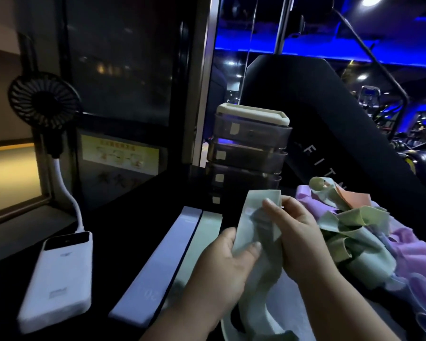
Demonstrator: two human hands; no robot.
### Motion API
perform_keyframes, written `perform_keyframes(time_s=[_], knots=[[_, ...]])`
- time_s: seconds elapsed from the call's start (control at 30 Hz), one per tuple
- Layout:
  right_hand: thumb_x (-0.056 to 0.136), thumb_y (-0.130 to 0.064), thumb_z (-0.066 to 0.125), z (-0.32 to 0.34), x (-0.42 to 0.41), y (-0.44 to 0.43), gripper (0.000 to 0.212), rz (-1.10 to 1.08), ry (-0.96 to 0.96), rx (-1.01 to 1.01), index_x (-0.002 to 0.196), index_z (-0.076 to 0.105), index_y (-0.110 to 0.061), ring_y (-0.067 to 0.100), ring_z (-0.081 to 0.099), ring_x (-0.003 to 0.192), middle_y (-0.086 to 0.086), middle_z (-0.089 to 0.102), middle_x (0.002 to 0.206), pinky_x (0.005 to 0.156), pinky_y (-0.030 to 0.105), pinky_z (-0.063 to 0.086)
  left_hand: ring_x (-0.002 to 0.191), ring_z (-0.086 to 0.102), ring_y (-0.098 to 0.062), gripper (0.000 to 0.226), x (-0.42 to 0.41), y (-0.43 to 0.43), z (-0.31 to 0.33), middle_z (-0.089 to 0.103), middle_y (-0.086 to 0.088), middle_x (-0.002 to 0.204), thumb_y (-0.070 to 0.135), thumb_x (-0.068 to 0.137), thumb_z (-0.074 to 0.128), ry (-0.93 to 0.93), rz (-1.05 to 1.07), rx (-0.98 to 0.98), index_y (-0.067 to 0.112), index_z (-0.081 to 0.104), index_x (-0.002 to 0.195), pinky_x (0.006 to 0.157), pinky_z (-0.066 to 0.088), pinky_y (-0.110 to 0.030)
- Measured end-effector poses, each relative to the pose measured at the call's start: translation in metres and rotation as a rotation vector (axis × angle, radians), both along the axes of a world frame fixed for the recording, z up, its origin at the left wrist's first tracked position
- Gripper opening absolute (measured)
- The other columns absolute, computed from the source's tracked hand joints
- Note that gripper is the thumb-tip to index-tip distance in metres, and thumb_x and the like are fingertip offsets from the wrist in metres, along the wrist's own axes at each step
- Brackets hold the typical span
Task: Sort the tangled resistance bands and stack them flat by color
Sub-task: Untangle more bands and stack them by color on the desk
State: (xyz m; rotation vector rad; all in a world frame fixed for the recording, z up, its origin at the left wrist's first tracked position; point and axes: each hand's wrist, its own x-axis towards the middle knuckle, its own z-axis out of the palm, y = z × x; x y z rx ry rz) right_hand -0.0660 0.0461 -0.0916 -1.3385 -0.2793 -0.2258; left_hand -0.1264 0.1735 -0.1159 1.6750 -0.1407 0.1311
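Both hands hold a pale green resistance band (253, 207) above the dark table. My left hand (229, 262) pinches its lower left side between thumb and fingers. My right hand (295, 232) grips the band's right side, fingers curled over it. The band's loose end hangs down toward the bottom edge. A lilac band (158, 264) lies flat on the table to the left, with a pale green band (202, 242) flat beside it. A tangled pile (369, 232) of green, purple and orange bands sits to the right.
A white power bank (59, 276) lies at the left with a small black fan (43, 102) on a white stalk. A stack of smoky plastic drawers (249, 153) stands behind the bands. A black padded machine part (330, 124) rises at the back right.
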Motion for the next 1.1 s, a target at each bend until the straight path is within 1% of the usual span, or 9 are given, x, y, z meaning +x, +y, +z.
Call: perform_keyframes(time_s=[0.1,0.23,0.33,0.5,0.57,0.67,0.83,0.97,1.1], knots=[[0.091,-0.020,0.065,-0.007,0.002,-0.008,0.015,-0.064,-0.011,0.104,0.091,0.062,-0.006,0.026,0.061,0.073,0.013,0.063,0.078,0.077,0.048,0.051,0.092,0.066,0.000,0.019,-0.001,-0.006,-0.002,0.070,0.014,0.101,0.036,0.090,0.064,0.001,-0.008,0.161,0.032,0.060,0.108,0.087,0.055,-0.028],[0.098,-0.016,0.051,-0.008,-0.001,-0.020,0.015,-0.153,-0.015,0.228,0.100,0.055,-0.001,0.021,0.056,0.064,0.012,0.058,0.073,0.056,0.030,0.051,0.091,0.063,-0.002,0.021,-0.007,-0.009,-0.005,0.066,0.014,0.100,0.037,0.085,0.065,-0.005,-0.008,0.451,0.035,0.056,0.104,0.085,0.054,-0.028],[0.101,-0.017,0.049,-0.006,-0.002,-0.030,0.025,-0.210,-0.002,0.293,0.111,0.054,0.006,0.030,0.057,0.074,0.023,0.059,0.087,0.059,0.033,0.052,0.097,0.060,-0.008,0.026,-0.014,-0.010,-0.002,0.061,0.014,0.103,0.037,0.085,0.060,-0.048,0.017,0.668,0.034,0.053,0.111,0.088,0.051,-0.030],[0.102,-0.022,0.047,0.001,-0.003,-0.044,0.025,-0.295,0.017,0.371,0.116,0.057,-0.004,0.030,0.066,0.076,0.018,0.069,0.085,0.064,0.039,0.057,0.089,0.055,-0.016,0.016,-0.025,0.007,-0.002,0.056,0.006,0.095,0.035,0.086,0.053,-0.033,0.049,0.981,0.024,0.050,0.097,0.078,0.046,-0.031],[0.103,-0.022,0.044,0.003,0.000,-0.050,0.019,-0.341,0.030,0.392,0.108,0.059,-0.011,0.028,0.069,0.074,0.014,0.072,0.080,0.068,0.041,0.057,0.083,0.057,-0.015,0.021,-0.027,0.016,-0.001,0.058,0.005,0.087,0.041,0.083,0.055,-0.010,0.061,0.961,0.022,0.051,0.090,0.073,0.046,-0.029],[0.103,-0.023,0.045,0.000,0.009,-0.058,0.019,-0.408,0.055,0.425,0.096,0.062,-0.017,0.033,0.069,0.086,0.021,0.070,0.096,0.079,0.048,0.056,0.080,0.061,-0.006,0.017,-0.028,0.025,0.000,0.063,0.008,0.081,0.043,0.083,0.059,-0.010,0.040,0.866,0.026,0.055,0.085,0.076,0.051,-0.027],[0.100,-0.029,0.049,-0.009,0.018,-0.065,0.022,-0.438,0.097,0.391,0.108,0.059,-0.011,0.043,0.066,0.102,0.025,0.067,0.110,0.089,0.061,0.052,0.085,0.064,0.006,0.002,-0.031,0.037,-0.001,0.070,0.024,0.087,0.035,0.088,0.064,-0.018,-0.041,0.627,0.034,0.064,0.090,0.087,0.052,-0.027],[0.102,-0.028,0.048,-0.018,0.028,-0.068,0.020,-0.474,0.132,0.311,0.108,0.057,-0.012,0.036,0.067,0.092,0.019,0.067,0.105,0.083,0.053,0.056,0.086,0.063,0.006,0.005,-0.030,0.043,-0.005,0.067,0.023,0.093,0.034,0.090,0.064,-0.004,-0.020,0.586,0.039,0.065,0.088,0.085,0.050,-0.020],[0.102,-0.027,0.048,-0.025,0.032,-0.070,0.018,-0.482,0.135,0.242,0.108,0.057,-0.013,0.029,0.065,0.086,0.013,0.065,0.097,0.082,0.049,0.057,0.081,0.057,-0.001,0.008,-0.031,0.046,-0.006,0.049,0.019,0.099,0.036,0.088,0.065,0.011,0.072,0.600,0.035,0.060,0.082,0.074,0.049,-0.016]])
